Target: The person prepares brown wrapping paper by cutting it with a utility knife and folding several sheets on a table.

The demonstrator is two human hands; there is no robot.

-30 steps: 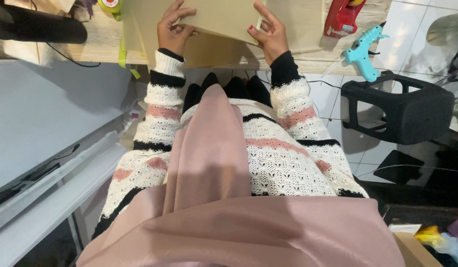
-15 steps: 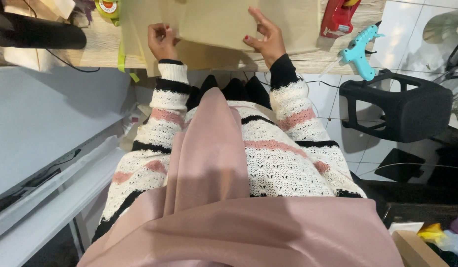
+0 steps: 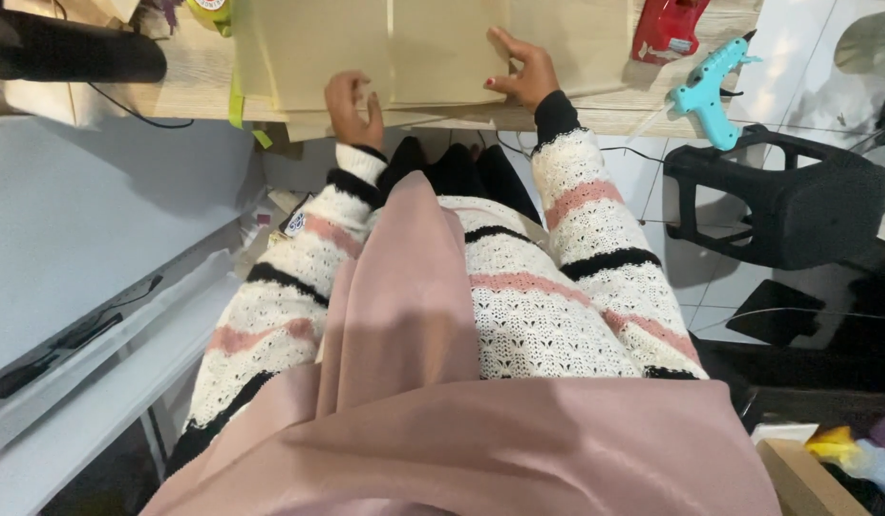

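I laid the cardboard sheet (image 3: 404, 48) flat (it was lifted), my left hand (image 3: 351, 107) and right hand (image 3: 521, 75) now pressing it, fingers spread

The tan cardboard sheet (image 3: 404, 53) covers the middle of the wooden counter (image 3: 175, 91), and both hands press on its near edge: the left hand (image 3: 351, 107) at the lower left, the right hand (image 3: 521, 72) further right. Right of the sheet a red tool (image 3: 667, 27) sits near the far edge, and a turquoise glue gun (image 3: 710, 86) hangs over the counter's corner. Between them lies a bare strip of wood. On the left a black roll (image 3: 74, 55) and its cable (image 3: 137, 115) block the side, with open wood just beside the sheet's edge
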